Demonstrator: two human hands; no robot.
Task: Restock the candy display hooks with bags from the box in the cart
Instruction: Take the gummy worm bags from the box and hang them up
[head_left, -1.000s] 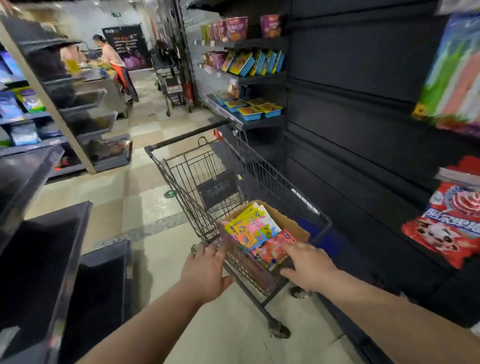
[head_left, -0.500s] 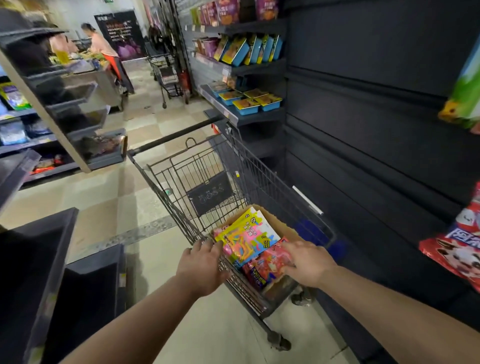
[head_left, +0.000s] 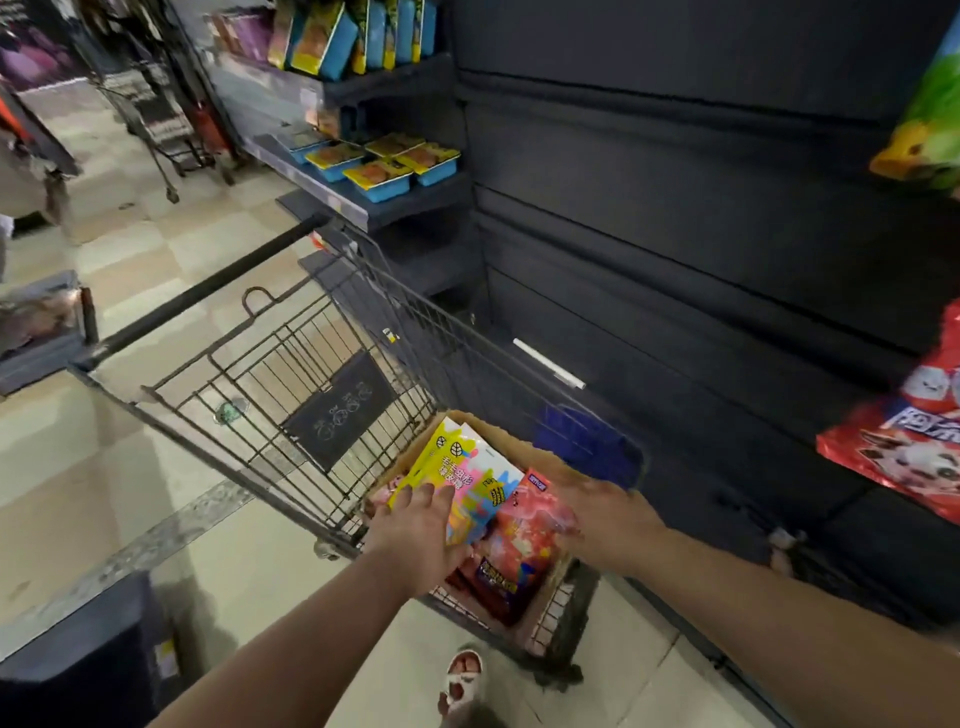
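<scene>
Left forearm (head_left: 291, 639) and right forearm (head_left: 779, 587) are bare and extended forward and down, converging from the lower corners. Left hand (head_left: 415, 535) is presented back-up, wrist roughly straight. Its fingers (head_left: 415, 493) are held straight and slightly spread, laid flat on the yellow bag (head_left: 467, 467); no curl is seen. Right hand (head_left: 605, 512) is set about level with it, apart to the right, also back-up. Its far end is motion-blurred, so the grip cannot be told. The two hands are not in contact. A sandalled foot (head_left: 462, 680) is seen between the arms.
</scene>
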